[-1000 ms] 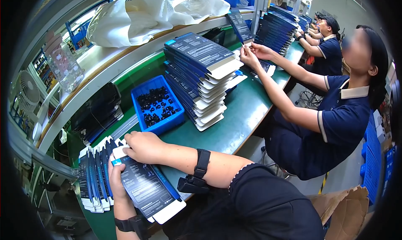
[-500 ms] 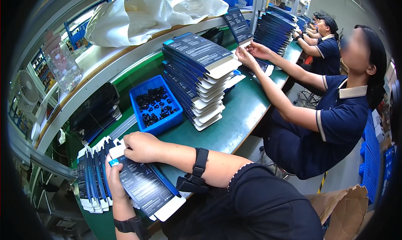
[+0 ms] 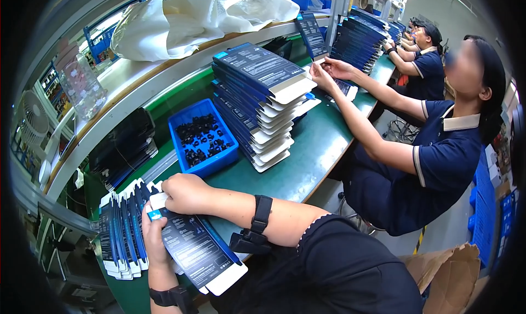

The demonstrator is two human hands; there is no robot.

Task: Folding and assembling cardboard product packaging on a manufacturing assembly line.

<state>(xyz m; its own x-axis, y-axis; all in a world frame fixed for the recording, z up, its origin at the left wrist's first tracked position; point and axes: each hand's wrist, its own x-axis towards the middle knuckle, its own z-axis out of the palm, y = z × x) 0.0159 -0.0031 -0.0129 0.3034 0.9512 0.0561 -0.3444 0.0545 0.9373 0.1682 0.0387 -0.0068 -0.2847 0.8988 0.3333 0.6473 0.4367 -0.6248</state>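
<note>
A flat dark blue printed carton (image 3: 197, 248) with white end flaps lies slanted in front of me. My left hand (image 3: 156, 238) grips its left edge, thumb on the printed face near the light blue corner. At the carton's far end, the curled fingers of my right hand (image 3: 186, 193) press on the white flap; the fingertips are partly hidden behind the hand. Left of my hands stands a row of similar cartons (image 3: 121, 234), packed side by side on the green table (image 3: 263, 185).
Beyond my right hand sits a blue bin (image 3: 219, 163) of small black parts. A tall carton stack (image 3: 257, 67) rises beside it. At right, a co-worker (image 3: 438, 138) holds another carton (image 3: 312, 37). White plastic bags (image 3: 170, 23) lie on the shelf above. A cardboard box (image 3: 452, 275) is at lower right.
The carton in my hands has shifted slightly to the right, and my left hand with it. My right hand stays at the far flap. The co-worker's carton has moved slightly.
</note>
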